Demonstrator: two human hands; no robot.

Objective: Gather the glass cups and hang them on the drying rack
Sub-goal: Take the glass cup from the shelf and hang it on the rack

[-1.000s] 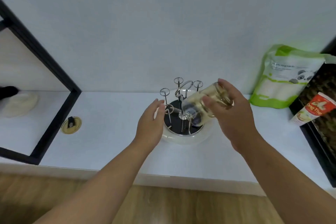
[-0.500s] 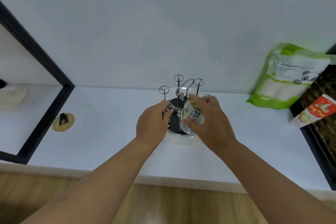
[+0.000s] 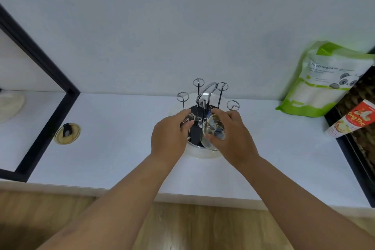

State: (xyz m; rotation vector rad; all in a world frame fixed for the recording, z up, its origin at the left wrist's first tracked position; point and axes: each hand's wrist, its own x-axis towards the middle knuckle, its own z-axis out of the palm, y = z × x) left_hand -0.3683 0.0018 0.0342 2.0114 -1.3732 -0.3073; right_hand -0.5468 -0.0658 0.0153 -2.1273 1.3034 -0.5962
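The right hand (image 3: 233, 138) is wrapped around a glass cup (image 3: 213, 132), with the fingers curled over its far side and the thumb on the near side. The left hand (image 3: 170, 136) is bent over the left edge of the drying rack (image 3: 203, 107); its fingertips touch one of the thin metal pegs, but I cannot tell if it pinches the peg or just rests there.

The cup is clear and round, smooth and shiny. It is tipped over, with its wide open mouth facing down and toward the person and its bottom pointing up and away toward the wall. Its long line leans, not straight up. It sits over the front right part of the rack, just right of the left hand, and the two hands are close together.

The rack has a round white bowl-like tray with a dark round plate inside. Thin silver pegs stand up from it, each with a little ring on top, and a curved shiny handle rises in the middle.

The rack stands on a flat white surface (image 3: 121, 148) by a pale wall. To the right lean a green and white bag (image 3: 324, 83) with a panda picture and a red and white tube (image 3: 353, 122). To the left lies a small round yellow lid (image 3: 67, 133) near a black frame (image 3: 46, 107).
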